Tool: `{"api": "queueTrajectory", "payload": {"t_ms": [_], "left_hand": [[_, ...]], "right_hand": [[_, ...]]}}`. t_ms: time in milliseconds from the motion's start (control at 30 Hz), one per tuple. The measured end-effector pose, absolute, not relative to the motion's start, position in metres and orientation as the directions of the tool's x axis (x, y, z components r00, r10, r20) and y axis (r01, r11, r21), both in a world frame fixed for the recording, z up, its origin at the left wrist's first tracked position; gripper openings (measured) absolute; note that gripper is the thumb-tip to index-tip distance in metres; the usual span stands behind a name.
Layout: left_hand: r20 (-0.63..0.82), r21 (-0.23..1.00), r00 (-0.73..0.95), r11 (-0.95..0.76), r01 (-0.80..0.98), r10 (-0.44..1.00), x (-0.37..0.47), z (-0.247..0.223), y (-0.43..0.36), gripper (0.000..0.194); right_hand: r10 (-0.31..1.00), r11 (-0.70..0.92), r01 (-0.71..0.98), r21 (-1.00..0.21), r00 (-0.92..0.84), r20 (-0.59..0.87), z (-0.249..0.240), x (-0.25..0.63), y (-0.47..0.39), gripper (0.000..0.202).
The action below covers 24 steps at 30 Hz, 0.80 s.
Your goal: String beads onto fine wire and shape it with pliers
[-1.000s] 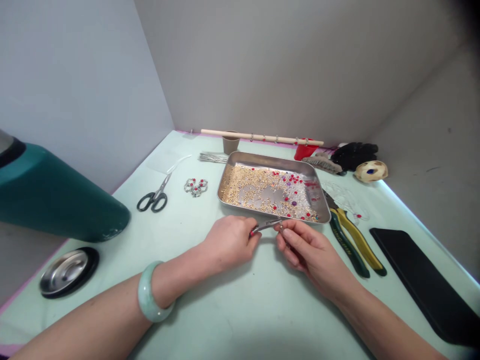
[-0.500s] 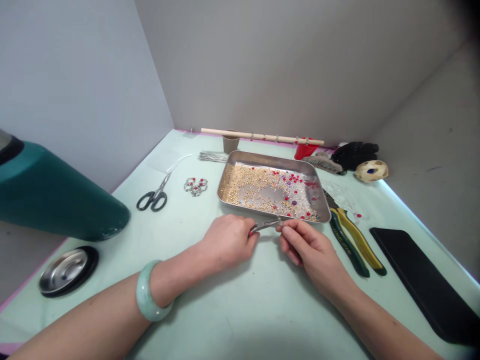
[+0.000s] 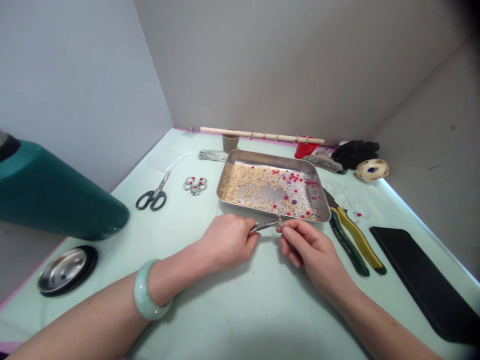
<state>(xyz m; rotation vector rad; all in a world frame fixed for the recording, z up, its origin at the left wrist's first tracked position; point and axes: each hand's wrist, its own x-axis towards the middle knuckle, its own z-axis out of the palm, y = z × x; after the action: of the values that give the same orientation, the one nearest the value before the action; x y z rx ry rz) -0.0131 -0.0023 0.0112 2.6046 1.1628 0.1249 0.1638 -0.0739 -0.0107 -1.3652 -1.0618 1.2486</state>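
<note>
My left hand [image 3: 230, 240] is wrapped round a pair of small pliers [image 3: 265, 226], a bit of red handle showing at the fingers. The pliers' jaws point right and meet a small beaded wire piece [image 3: 280, 220]. Thumb and fingertips of my right hand [image 3: 305, 245] pinch that same piece; its exact shape is too small to make out. Just beyond both hands lies a metal tray [image 3: 258, 214] holding gold, clear, red and purple beads [image 3: 243, 177].
Scissors [image 3: 155, 195] and a beaded wire ring [image 3: 195, 186] lie left of the tray. Large green-yellow pliers [image 3: 352, 240] and a black slab [image 3: 420, 280] are at right. A green bottle [image 3: 56, 190] stands at left. A wooden stick [image 3: 225, 132] with small rings rests across two cups at the back.
Both hands stay nearly where they were, still gripping the pliers and the wire piece. The wire piece at the jaw tips seems slightly turned. The camera view has shifted a little.
</note>
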Motion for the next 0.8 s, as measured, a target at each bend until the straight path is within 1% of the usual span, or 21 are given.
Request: {"api": "queueTrajectory", "payload": {"t_ms": [133, 367, 433, 600, 667, 800], "left_hand": [[-0.043, 0.311, 0.675, -0.632, 0.71, 0.737, -0.0129, 0.0124, -0.0039, 0.028], [-0.063, 0.318, 0.673, -0.625, 0.713, 0.737, -0.0123, 0.0137, -0.0048, 0.028], [-0.07, 0.321, 0.676, -0.625, 0.712, 0.734, -0.0122, 0.0139, -0.0045, 0.029], [-0.086, 0.321, 0.681, -0.626, 0.71, 0.727, -0.0123, 0.0152, -0.0048, 0.028], [-0.086, 0.32, 0.685, -0.631, 0.707, 0.724, -0.0124, 0.0152, -0.0049, 0.028], [-0.086, 0.319, 0.693, -0.639, 0.7, 0.716, -0.0126, 0.0147, -0.0049, 0.028]], "right_hand": [[0.983, -0.149, -0.023, -0.989, 0.1, -0.151, -0.0117, 0.1644, -0.0744, 0.02], [0.985, -0.136, 0.079, -0.988, 0.115, -0.126, -0.0074, 0.1617, -0.0757, 0.021], [0.987, -0.115, 0.131, -0.985, 0.129, -0.098, -0.0078, 0.1611, -0.0759, 0.02], [0.985, -0.037, 0.326, -0.945, 0.169, 0.02, -0.012, 0.1613, -0.0775, 0.017], [0.985, -0.022, 0.372, -0.928, 0.169, 0.044, -0.0122, 0.1614, -0.0785, 0.016], [0.987, -0.045, 0.346, -0.937, 0.163, 0.013, -0.01, 0.1612, -0.0798, 0.018]]}}
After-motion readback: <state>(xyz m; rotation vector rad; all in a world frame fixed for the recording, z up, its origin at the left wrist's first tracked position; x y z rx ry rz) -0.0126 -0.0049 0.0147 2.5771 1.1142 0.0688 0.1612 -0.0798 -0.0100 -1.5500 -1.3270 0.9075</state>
